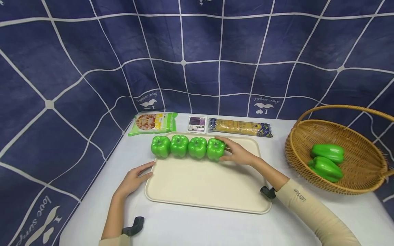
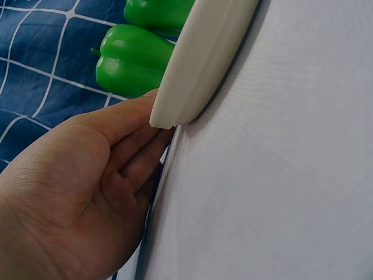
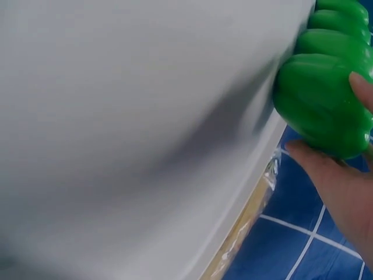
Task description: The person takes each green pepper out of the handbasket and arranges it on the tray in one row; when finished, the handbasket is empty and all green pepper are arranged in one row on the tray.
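Observation:
Several glossy green bell peppers (image 1: 197, 148) stand side by side in a row along the far edge of a cream tray (image 1: 200, 184). My right hand (image 1: 240, 152) holds the rightmost green bell pepper (image 1: 215, 149), with fingers and thumb on either side of it. The right wrist view shows that pepper (image 3: 320, 102) between the fingertips, at the end of the row. At the tray's left edge is my left hand (image 1: 133, 179), its fingers extended to the rim. In the left wrist view the fingers of the left hand (image 2: 87, 181) touch the tray's corner (image 2: 192, 64), palm empty.
A wicker basket (image 1: 290, 153) with a hoop handle stands at the right, two green bell peppers (image 1: 327, 153) inside. Behind the tray lie a green food packet (image 1: 154, 122), a small white pack (image 1: 197, 124) and a long yellow-and-blue packet (image 1: 240, 127). A blue checked cloth (image 1: 200, 41) hangs behind.

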Tool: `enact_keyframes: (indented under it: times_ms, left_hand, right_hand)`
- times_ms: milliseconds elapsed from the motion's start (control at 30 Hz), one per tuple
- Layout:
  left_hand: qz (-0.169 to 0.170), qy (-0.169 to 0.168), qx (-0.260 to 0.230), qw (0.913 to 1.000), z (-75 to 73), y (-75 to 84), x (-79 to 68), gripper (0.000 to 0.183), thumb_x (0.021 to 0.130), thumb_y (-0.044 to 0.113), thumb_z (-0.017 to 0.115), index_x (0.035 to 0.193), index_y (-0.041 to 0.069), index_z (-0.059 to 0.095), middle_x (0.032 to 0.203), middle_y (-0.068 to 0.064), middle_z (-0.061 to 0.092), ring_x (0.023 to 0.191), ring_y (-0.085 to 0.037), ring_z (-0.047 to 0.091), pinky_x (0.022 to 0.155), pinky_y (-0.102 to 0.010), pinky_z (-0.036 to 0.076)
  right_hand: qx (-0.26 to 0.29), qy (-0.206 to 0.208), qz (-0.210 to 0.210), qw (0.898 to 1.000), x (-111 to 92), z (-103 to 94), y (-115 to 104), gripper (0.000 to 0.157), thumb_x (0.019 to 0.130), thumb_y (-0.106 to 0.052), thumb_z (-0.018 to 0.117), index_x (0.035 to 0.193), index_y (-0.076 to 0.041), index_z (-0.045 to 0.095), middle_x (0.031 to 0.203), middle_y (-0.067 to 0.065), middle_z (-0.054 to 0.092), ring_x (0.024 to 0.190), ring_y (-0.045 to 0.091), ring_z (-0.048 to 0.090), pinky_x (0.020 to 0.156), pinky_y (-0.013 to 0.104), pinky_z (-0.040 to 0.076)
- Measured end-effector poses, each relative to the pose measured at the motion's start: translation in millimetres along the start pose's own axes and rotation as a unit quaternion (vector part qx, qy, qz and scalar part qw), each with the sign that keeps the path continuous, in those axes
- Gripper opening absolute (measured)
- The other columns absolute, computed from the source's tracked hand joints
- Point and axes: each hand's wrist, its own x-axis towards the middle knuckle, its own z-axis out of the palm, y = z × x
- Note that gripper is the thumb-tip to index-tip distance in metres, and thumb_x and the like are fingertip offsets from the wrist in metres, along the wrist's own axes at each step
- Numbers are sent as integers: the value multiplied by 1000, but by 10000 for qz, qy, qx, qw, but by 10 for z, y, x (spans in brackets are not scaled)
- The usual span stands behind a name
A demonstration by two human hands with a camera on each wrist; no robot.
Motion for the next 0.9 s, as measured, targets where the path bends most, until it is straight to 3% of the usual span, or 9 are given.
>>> enact_keyframes:
  times_ms: [333, 433, 633, 767, 900]
  left_hand:
    - [22, 12, 46, 10000, -2, -13, 6, 47, 88, 34, 61, 131, 16, 53, 137, -6, 47, 130, -32, 34, 106, -53, 25]
    - [5, 7, 36, 10000, 3, 4, 1, 47, 88, 33, 61, 131, 15, 53, 137, -7, 47, 130, -32, 34, 106, -53, 25]
    - [17, -22, 123, 9999, 16, 47, -2, 48, 88, 34, 61, 131, 14, 53, 137, -8, 47, 130, -34, 34, 106, -54, 25]
    - [-29, 44, 189, 9998, 14, 24, -5, 48, 88, 33, 62, 131, 15, 53, 136, -8, 47, 130, -33, 35, 105, -54, 26]
    - [0, 40, 61, 10000, 12, 1, 0, 48, 88, 31, 63, 131, 14, 53, 137, -7, 47, 131, -32, 34, 106, -53, 26]
  right_hand:
    - [-399, 189, 17, 9990, -112, -112, -70, 82, 76, 2, 72, 142, 5, 24, 145, 26, 26, 126, 48, 32, 101, 59, 30]
    - [-470, 289, -55, 9985, -226, -189, -107, 77, 79, 2, 70, 141, 4, 26, 145, 24, 27, 125, 49, 32, 101, 59, 29]
    - [-1008, 520, -192, 9934, -567, -447, -33, 69, 82, -13, 71, 141, -7, 35, 143, 13, 35, 126, 38, 37, 101, 54, 34]
    - [-1529, 712, -241, 9854, -845, -710, -77, 64, 81, -14, 72, 137, -7, 41, 138, 11, 42, 126, 30, 39, 100, 48, 37]
    - [-2247, 1127, -137, 9678, -1180, -994, -146, 60, 78, -9, 74, 132, -8, 48, 131, 8, 50, 123, 12, 41, 100, 22, 37]
